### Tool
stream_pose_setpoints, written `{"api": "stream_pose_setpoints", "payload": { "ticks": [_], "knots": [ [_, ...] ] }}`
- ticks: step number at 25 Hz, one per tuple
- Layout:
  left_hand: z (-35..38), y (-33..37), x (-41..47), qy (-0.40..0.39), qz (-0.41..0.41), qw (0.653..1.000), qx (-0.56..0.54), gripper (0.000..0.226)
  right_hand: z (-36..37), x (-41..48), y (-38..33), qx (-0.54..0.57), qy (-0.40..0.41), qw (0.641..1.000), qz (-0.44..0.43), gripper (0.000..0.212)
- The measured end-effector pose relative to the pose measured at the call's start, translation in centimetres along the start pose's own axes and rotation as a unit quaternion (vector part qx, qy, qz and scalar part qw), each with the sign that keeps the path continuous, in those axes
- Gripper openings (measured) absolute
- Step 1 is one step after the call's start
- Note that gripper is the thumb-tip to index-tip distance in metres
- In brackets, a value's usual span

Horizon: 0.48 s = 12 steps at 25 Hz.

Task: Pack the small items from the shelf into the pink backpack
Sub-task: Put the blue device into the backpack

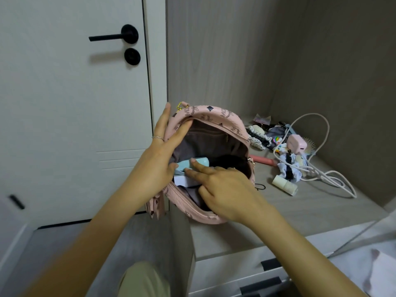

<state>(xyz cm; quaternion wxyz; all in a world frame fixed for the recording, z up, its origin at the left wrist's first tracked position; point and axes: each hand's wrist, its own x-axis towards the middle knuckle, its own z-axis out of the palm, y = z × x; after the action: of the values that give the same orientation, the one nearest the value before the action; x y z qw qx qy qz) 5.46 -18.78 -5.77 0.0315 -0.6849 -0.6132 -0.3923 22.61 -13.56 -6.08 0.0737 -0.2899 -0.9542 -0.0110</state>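
Head view looks down on a pink backpack that stands at the left front of a grey shelf, its top zipped open so the dark lining shows. The left hand lies on the bag's left rim with straight fingers, the forefinger inside the edge and the others outside, and the thumb touches a pale blue case in the opening; its grip is wide and closes on nothing. The right hand reaches in from the near side, with forefinger and middle finger stretched flat on the blue case and on a white card just beneath it. Its other fingers bend loosely, the thumb is hidden, and its grip clasps nothing that I can see.

To the right of the bag, loose things lie in a heap on the shelf: a pink stick just beside the bag, a spotted scrunchie, a pink charger with a looping white cable, and a white bottle on its side nearer the front. A white door with a black handle stands at the left.
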Motion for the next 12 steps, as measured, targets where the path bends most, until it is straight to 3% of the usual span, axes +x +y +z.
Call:
{"api": "stream_pose_setpoints", "payload": {
  "ticks": [7, 9, 12],
  "knots": [
    [-0.27, 0.44, 0.16, -0.022, -0.028, 0.999, 0.006, 0.110, 0.06, 0.46, -0.73, 0.020, -0.045, 0.997, 0.053, 0.052],
    [-0.49, 0.22, 0.14, -0.030, -0.030, 0.999, -0.006, 0.110, -0.22, 0.19, -0.71, -0.015, -0.036, 0.994, 0.101, 0.052],
    [-0.65, 0.18, 0.24, -0.035, -0.035, 0.999, -0.013, 0.109, -0.80, 0.17, -0.63, -0.032, -0.090, 0.983, 0.157, 0.053]
  ]
}}
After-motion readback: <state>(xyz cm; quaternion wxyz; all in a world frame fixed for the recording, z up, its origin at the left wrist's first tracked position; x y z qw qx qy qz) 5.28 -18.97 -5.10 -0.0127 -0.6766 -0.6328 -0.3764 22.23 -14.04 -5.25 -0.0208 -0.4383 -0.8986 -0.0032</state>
